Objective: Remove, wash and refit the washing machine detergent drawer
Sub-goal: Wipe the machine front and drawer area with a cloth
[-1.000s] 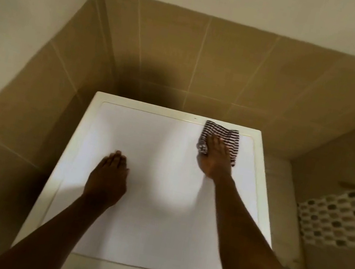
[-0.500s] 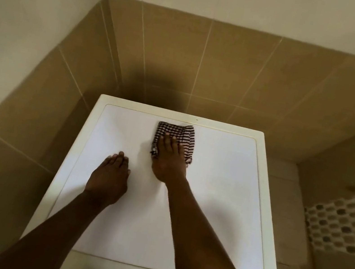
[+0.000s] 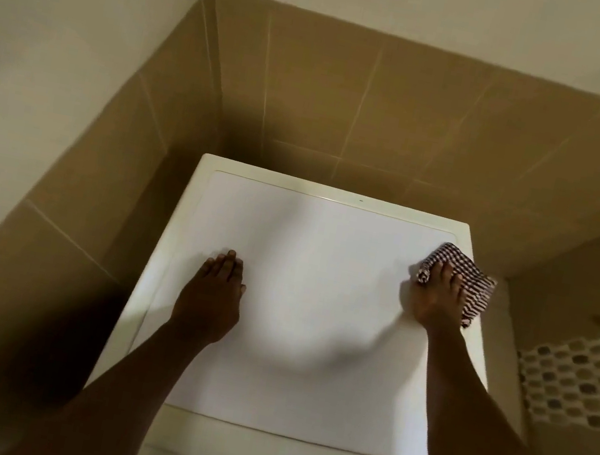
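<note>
smooth white washer top, checked woven cloth

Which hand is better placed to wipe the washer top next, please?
Right, probably. The right hand presses the cloth on the top near its right edge; the left hand rests bare on the left side, holding nothing.

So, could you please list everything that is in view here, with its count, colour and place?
washing machine top: one, white with a cream rim, centre, set into the wall corner
cloth: one, dark-and-white checked, at the right edge of the machine top
wall tiles: many, tan, behind and left of the machine
painted wall: cream, above the tiles
mosaic tiles: one band, white with grey and brown pieces, far right
left hand: one, flat on the machine top, left side
right hand: one, fingers straight, pressing on the cloth
</note>
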